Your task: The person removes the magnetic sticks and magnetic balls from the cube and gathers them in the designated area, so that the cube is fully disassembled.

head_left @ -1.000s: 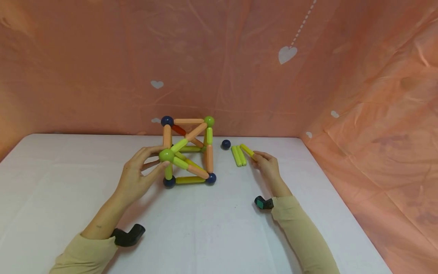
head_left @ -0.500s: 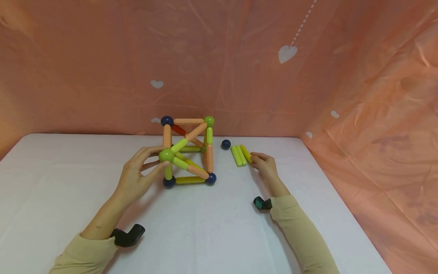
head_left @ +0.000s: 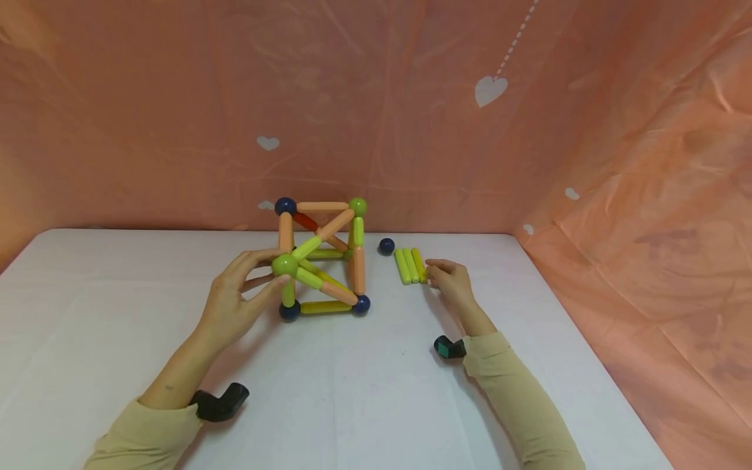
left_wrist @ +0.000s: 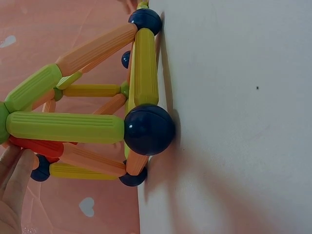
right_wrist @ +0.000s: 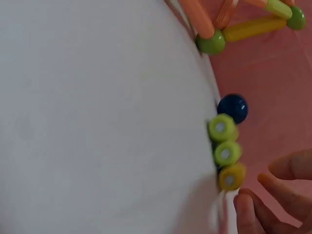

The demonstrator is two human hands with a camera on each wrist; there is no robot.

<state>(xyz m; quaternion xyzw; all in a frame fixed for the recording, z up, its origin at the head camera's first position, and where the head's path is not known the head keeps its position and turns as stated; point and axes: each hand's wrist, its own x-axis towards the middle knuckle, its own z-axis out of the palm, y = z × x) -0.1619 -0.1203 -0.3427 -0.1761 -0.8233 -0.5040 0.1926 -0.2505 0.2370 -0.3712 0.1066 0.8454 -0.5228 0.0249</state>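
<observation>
My left hand pinches a green ball at the near upper corner of a box-shaped frame of magnetic rods and balls. In the left wrist view, a green rod runs from that corner to a dark blue ball on the table. My right hand is beside a yellow rod, its fingers slightly bent and parted, holding nothing. Whether a fingertip still touches that rod is unclear. Two lime green rods lie parallel to it on its left, side by side.
A loose dark blue ball sits just behind the rods, right of the frame. A white cloth covers the table. Pink-orange fabric with white hearts hangs behind and to the right. Each wrist wears a black camera.
The yellow rod has swung from a slant in my right fingers to lie flat along the green rods. My right hand has shifted slightly left and let go. The left hand keeps its place.
</observation>
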